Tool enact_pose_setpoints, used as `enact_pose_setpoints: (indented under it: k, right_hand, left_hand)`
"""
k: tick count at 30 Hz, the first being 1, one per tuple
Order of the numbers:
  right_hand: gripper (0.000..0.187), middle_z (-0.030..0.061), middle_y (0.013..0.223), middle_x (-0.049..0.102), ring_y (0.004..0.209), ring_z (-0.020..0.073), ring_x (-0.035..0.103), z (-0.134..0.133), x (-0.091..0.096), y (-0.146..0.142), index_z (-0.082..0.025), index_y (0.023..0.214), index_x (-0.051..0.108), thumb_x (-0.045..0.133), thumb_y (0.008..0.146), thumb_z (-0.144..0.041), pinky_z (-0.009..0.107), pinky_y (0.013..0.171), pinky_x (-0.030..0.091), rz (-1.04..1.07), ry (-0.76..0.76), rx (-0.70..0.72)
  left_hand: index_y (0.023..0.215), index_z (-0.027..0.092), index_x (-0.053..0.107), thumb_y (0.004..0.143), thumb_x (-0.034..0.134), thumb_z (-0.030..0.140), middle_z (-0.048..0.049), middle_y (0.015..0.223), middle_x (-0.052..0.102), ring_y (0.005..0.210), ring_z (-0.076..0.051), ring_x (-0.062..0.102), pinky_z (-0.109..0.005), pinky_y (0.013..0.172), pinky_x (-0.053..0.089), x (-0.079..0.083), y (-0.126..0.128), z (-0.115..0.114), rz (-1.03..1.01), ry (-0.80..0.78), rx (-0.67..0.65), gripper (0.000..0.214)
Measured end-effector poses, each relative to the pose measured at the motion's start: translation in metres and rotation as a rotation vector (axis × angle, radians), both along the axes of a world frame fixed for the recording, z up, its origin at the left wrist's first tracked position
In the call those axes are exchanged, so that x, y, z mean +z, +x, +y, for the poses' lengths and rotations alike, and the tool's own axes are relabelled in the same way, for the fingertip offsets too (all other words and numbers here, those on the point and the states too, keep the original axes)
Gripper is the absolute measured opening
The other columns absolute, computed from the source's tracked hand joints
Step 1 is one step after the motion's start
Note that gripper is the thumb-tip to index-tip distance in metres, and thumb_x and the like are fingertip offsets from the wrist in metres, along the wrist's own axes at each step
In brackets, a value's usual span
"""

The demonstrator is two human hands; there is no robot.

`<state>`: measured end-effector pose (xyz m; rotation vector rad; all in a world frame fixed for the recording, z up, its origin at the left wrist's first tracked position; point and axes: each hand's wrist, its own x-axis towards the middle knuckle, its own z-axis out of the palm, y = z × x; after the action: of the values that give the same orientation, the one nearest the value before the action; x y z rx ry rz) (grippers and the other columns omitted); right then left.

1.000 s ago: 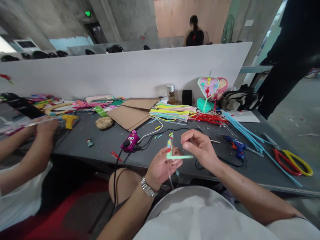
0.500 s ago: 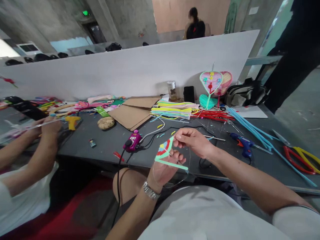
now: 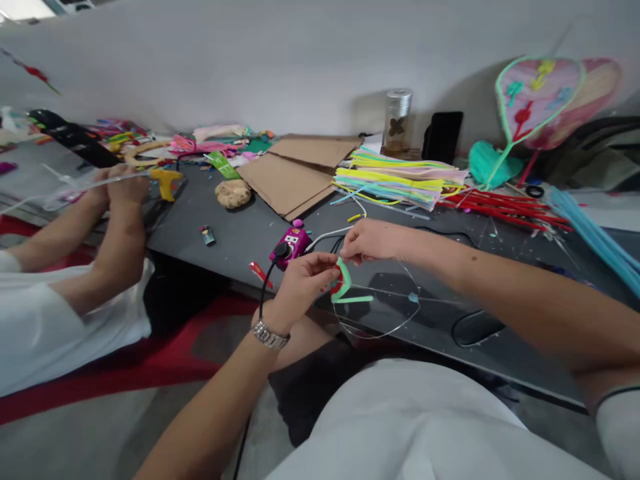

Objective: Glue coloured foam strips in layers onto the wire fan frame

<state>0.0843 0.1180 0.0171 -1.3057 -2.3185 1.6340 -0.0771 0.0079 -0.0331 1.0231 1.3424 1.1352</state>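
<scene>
My left hand (image 3: pixel 306 287), with a metal watch on its wrist, pinches a small fan-shaped pipe-cleaner craft (image 3: pixel 344 281). It has a mint-green edge, a red band and a straight green strip sticking out below. Above it, the fingers of my right hand (image 3: pixel 370 241) are pinched together at the craft's top corner; what lies between them is hidden. A thin clear wire (image 3: pixel 385 335) loops down from the craft and curves up on the right, with a small light-blue bit (image 3: pixel 413 298) along it.
A purple power socket (image 3: pixel 290 244) with cables stands just behind my left hand. Bundled pipe cleaners (image 3: pixel 400 179), cardboard (image 3: pixel 295 173), a jar (image 3: pixel 397 123) and a heart-shaped fan (image 3: pixel 540 100) lie farther back. At left, another person's hands (image 3: pixel 123 187) work near a yellow glue gun (image 3: pixel 167 183).
My view has tipped down and closer to the table. My left hand has turned from palm-up to gripping the craft's side, and the craft has rotated, now showing less of its face.
</scene>
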Motion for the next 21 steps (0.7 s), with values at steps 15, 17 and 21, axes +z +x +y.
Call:
enact_pose_setpoints:
  k: [15, 17, 21]
  right_hand:
    - [0.015, 0.0109, 0.099, 0.069, 0.088, 0.0208, 0.059, -0.012, -0.077, 0.037, -0.013, 0.100, 0.068, 0.053, 0.098, -0.015, 0.031, 0.070, 0.033, -0.168, 0.896, 0.365]
    - [0.016, 0.0105, 0.097, 0.068, 0.085, 0.0200, 0.057, -0.009, -0.088, 0.037, -0.013, 0.099, 0.068, 0.052, 0.099, -0.014, 0.031, 0.069, 0.032, -0.164, 0.942, 0.383]
    - [0.019, 0.0096, 0.094, 0.066, 0.082, 0.0200, 0.054, -0.003, -0.099, 0.036, -0.014, 0.098, 0.067, 0.049, 0.101, -0.015, 0.031, 0.067, 0.031, -0.148, 1.031, 0.423]
  left_hand:
    - [0.097, 0.017, 0.077, 0.086, 0.065, 0.021, -0.0069, 0.091, 0.075, 0.084, -0.022, 0.068, -0.034, 0.076, 0.048, -0.041, 0.032, 0.013, 0.895, 0.134, -0.039, 0.017]
    - [0.101, 0.018, 0.078, 0.090, 0.064, 0.023, -0.0075, 0.091, 0.074, 0.084, -0.023, 0.067, -0.035, 0.075, 0.047, -0.043, 0.033, 0.014, 0.981, 0.160, -0.052, 0.019]
    - [0.105, 0.019, 0.078, 0.090, 0.063, 0.022, -0.0067, 0.093, 0.075, 0.086, -0.024, 0.069, -0.034, 0.073, 0.047, -0.047, 0.032, 0.021, 1.021, 0.168, -0.047, 0.021]
